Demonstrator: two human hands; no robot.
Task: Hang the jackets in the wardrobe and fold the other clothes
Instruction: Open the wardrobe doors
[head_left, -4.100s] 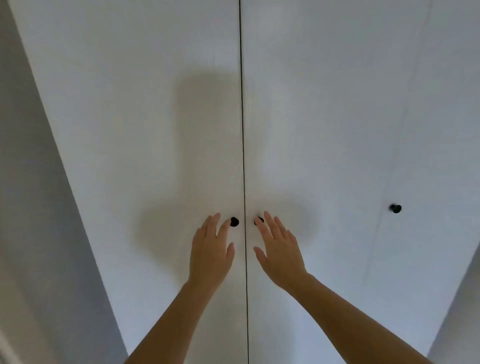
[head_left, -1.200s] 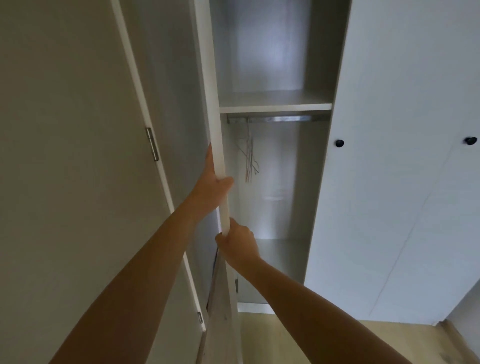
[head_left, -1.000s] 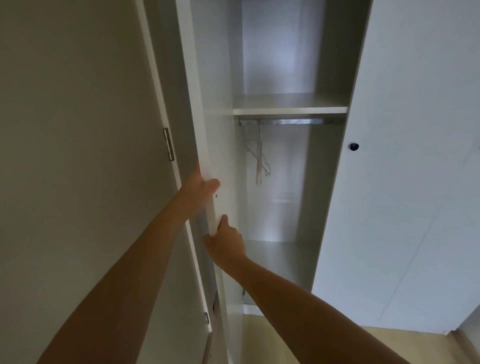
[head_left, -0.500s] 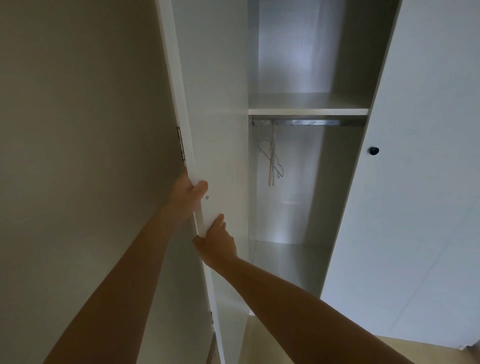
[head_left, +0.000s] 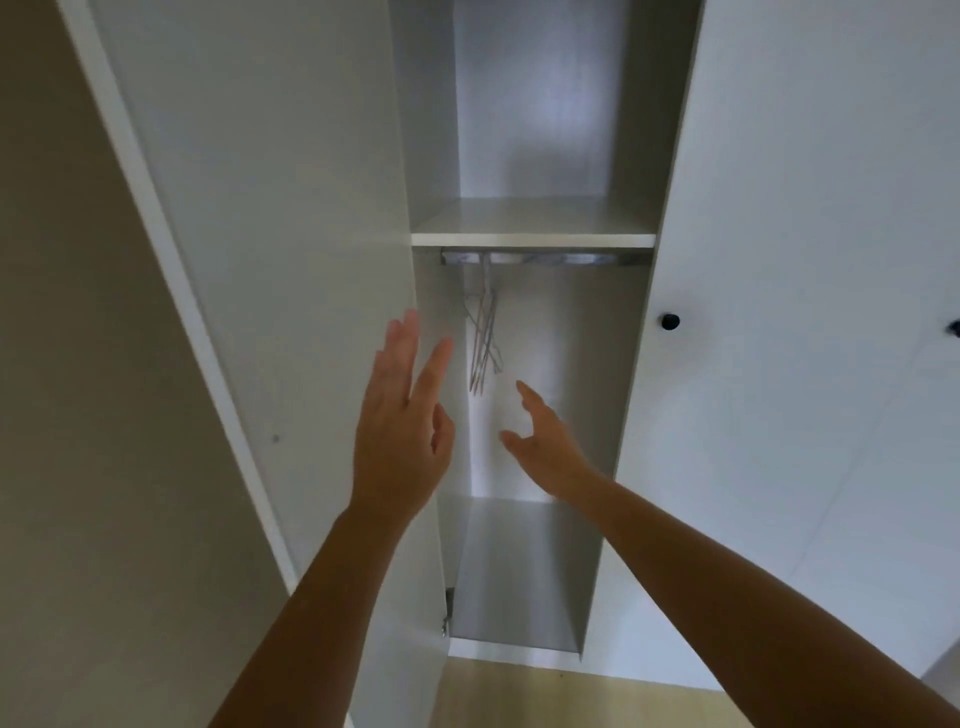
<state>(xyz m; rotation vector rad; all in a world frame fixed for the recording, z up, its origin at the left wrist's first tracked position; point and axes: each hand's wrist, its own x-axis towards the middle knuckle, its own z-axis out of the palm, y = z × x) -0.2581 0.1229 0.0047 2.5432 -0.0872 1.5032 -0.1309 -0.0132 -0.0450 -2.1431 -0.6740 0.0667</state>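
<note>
Several thin wire hangers (head_left: 483, 338) hang from a flat metal rail (head_left: 545, 257).

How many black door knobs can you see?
2. One black knob sits on the closed door right of the open compartment; a second knob is cut off at the right edge. The open door may hide one more.

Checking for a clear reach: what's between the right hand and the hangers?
Nothing: the head view shows only the bare wardrobe back panel behind the gap between the right hand and the hangers.
</note>
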